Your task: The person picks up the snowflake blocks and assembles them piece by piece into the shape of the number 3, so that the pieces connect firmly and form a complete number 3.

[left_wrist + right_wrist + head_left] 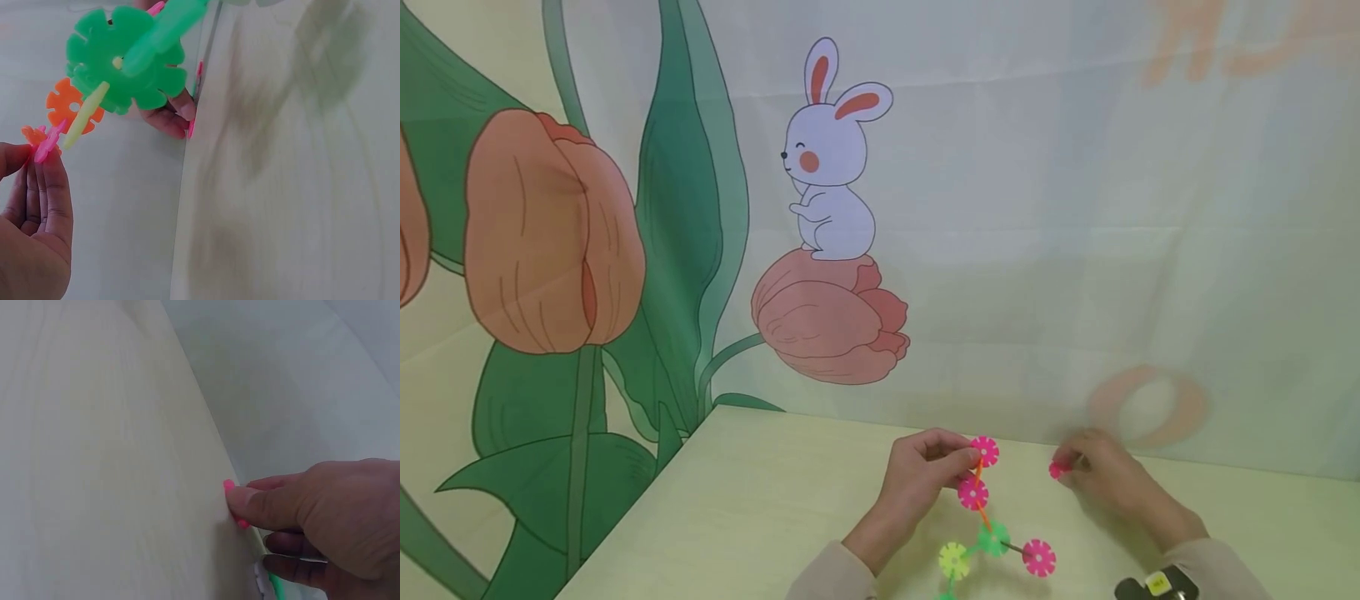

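Pale worktop (730,508): left grip (921,467) pinches the disc chain (973,495) by its far end; right grip (1108,471), apart rightward, pinches one pink disc (1056,470).

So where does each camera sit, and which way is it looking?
Head: on the person's head, looking forward and down at the table and rabbit picture; both hands, left and right, and their sleeves show.
Left wrist: on the left wrist, looking along the left hand at the linked discs; the right hand shows beyond.
Right wrist: on the right wrist, looking at the right hand pinching a pink piece.
Shared: head and left wrist both show both hands and the linked discs.
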The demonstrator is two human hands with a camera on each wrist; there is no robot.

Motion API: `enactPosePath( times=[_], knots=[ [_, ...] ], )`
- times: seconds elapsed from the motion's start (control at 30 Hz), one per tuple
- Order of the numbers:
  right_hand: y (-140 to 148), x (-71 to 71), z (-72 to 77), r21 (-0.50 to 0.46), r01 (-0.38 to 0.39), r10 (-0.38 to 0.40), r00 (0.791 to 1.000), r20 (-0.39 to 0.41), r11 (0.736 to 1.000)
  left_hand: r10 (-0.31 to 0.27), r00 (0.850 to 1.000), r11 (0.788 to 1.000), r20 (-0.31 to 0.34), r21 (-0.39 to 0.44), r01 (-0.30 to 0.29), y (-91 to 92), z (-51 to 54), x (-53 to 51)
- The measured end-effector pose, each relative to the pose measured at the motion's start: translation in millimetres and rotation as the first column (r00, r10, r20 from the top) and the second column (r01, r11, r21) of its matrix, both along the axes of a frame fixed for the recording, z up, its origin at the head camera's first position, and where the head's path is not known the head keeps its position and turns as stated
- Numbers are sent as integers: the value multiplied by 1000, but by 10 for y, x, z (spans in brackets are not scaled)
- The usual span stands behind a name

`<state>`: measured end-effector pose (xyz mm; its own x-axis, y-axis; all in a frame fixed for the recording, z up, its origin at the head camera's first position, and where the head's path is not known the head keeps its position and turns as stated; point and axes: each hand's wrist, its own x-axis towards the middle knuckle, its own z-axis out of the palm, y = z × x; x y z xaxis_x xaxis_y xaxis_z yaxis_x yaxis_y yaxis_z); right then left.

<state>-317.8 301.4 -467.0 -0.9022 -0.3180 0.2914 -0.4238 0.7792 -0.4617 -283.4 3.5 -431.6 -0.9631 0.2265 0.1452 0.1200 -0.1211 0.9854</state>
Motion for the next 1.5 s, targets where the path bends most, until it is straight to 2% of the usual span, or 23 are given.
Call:
enactPosePath(
  times=[0.27,0.5,0.63,0.73,0.87,1.03,1.27,1.33,1.5],
  knots=[
    [14,7,17,-8,-37,37,998,44,999,2,1000,1000,2,-13,-2,4,-8,-2],
    [21,1,20,-43,-11,12,1000,12,999,5,1000,1000,5,-14,-5,12,-10,-3],
    [11,11,84,-60,18,-17,1000,16,998,3,1000,1000,4,-11,-3,12,-7,0],
    [-42,57,206,-108,37,-33,999,39,993,2,1000,1000,3,-7,-2,15,-3,-1],
    [-183,169,452,-253,10,5,998,59,967,1,1000,1000,-2,-5,-1,15,3,1],
    [-341,295,686,-360,-88,98,995,7,929,5,1000,1000,-18,-7,-6,9,17,13],
    [-490,343,749,-447,-260,251,965,-81,856,-22,999,999,-33,32,23,7,24,17],
    [-514,349,747,-455,-269,260,962,-83,849,-34,999,998,-38,45,36,7,20,14],
    [-554,378,757,-447,-258,240,966,-97,857,-36,999,999,-38,39,38,0,22,14]
  ],
)
